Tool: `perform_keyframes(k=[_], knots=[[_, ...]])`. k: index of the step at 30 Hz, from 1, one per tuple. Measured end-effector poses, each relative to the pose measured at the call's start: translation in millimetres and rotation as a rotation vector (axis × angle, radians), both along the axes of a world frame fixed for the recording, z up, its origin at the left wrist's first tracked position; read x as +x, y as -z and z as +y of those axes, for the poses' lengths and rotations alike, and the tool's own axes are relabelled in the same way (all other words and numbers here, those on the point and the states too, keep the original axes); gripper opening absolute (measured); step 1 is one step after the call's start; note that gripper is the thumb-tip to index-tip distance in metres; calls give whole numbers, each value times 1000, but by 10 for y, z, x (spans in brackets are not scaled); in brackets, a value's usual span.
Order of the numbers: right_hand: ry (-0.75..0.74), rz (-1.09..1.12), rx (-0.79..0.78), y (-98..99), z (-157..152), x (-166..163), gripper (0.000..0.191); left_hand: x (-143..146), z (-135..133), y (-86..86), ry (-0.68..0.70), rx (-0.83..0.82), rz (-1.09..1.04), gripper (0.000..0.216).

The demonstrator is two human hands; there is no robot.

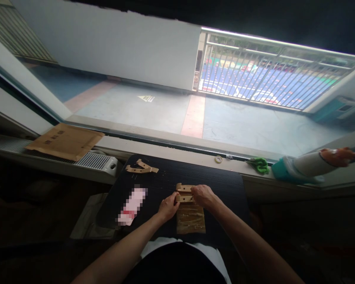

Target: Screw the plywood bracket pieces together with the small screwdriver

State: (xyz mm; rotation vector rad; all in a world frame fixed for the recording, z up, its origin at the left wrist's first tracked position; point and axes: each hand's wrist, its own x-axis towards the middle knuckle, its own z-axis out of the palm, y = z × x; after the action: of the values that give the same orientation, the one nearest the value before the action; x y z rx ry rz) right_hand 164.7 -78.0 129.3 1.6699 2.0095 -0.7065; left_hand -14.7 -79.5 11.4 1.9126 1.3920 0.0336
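On a small black table [225, 185] my left hand [167, 206] and my right hand [203, 196] both close on a small wooden assembly of flat pieces [184, 193], one from each side. Just below it, toward me, lies a clear plastic bag [191, 219] with small light parts inside. Two loose wooden pieces [141, 167] lie crossed at the table's far left corner. A pink and white packet [132, 206], blurred, lies to the left of my left hand.
A large window runs behind the table, its sill holding a roll of tape [218, 159] and a green cloth [259, 165]. Another person's arm [313, 165] reaches along the sill at right. A cardboard piece [65, 141] rests on a radiator at left.
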Motion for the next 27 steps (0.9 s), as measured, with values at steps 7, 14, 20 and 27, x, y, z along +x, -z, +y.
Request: perform_keyframes(k=[7, 14, 20, 27], knots=[[-36, 10, -21, -90, 21, 13, 30, -3, -5, 0, -8, -10, 1, 33], [-18, 9, -33, 27, -7, 56, 30, 6, -2, -34, -15, -36, 10, 33], [-9, -28, -45, 55, -4, 66, 30, 10, -5, -69, -22, -33, -4, 34], [-64, -33, -40, -83, 10, -6, 30, -3, -6, -37, -22, -31, -15, 35]])
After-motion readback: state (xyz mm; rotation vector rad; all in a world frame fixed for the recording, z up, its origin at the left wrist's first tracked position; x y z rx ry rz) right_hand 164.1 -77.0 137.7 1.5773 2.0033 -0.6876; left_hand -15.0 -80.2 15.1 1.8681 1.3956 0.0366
